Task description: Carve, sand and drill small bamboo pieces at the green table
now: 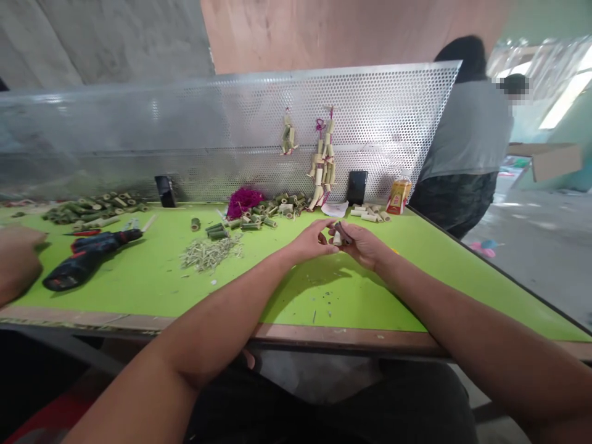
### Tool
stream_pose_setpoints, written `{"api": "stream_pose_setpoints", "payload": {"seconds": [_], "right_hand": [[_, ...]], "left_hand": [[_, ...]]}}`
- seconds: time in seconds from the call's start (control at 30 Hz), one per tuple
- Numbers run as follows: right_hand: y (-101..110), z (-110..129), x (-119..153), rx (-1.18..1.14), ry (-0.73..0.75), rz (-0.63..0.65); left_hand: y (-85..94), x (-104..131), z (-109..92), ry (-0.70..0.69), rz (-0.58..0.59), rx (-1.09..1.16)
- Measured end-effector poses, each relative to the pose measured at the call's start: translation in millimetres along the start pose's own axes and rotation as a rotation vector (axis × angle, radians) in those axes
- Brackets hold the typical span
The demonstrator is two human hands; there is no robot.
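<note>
Over the front middle of the green tabletop, my two hands meet around a short pale bamboo piece (337,237). My left hand (312,240) comes in from the left, its thumb and fingers curled to the piece's near side. My right hand (363,243) is closed around the other side, with a dark brownish strip (345,233) against the piece; what the strip is I cannot tell. Behind my hands lies a small group of pale bamboo pieces (370,214). Strung bamboo figures (324,160) with purple cord hang on the perforated metal panel (370,92).
Left of my hands are cut green bamboo tubes (252,222), purple cord (243,201), a heap of shavings (208,253) and a cordless drill (87,259). Two phones lean on the panel. A red-yellow carton (398,196) stands right. Another person's hand (18,262) is far left.
</note>
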State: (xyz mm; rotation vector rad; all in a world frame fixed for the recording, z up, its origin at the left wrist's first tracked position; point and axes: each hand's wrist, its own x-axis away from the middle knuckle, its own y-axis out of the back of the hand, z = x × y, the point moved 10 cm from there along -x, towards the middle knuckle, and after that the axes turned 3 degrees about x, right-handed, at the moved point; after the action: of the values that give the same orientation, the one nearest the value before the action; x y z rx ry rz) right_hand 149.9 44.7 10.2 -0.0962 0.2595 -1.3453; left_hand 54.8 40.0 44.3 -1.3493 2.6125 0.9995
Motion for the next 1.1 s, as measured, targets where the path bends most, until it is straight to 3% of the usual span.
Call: {"api": "stream_pose_setpoints", "payload": {"seconds": [0.23,0.43,0.57,0.8,0.97,1.1], "right_hand": [[-18.1,-2.2,3.5,0.088,0.029,0.072],[7.9,6.6,0.5,0.152,0.040,-0.044],[14.5,24.8,8.9,0.360,0.113,-0.135],[-18.0,35.7,12.1,0.904,0.299,-0.038],[-2.9,49.0,11.0,0.999,0.361,-0.223],[-13.4,40.6,9.5,1.054,0.335,-0.090]], "left_hand": [[-2.5,0.2,1.7,-0.041,-0.026,-0.069],[16.3,-1.8,10.9,0.031,-0.155,0.029],[14.1,-2.6,22.0,0.105,-0.125,0.030],[5.9,-3.1,4.8,-0.020,-0.082,-0.073],[0.3,-5.3,13.7,0.085,-0.053,-0.053],[-0.6,-4.2,8.6,0.044,-0.045,-0.080]]}}
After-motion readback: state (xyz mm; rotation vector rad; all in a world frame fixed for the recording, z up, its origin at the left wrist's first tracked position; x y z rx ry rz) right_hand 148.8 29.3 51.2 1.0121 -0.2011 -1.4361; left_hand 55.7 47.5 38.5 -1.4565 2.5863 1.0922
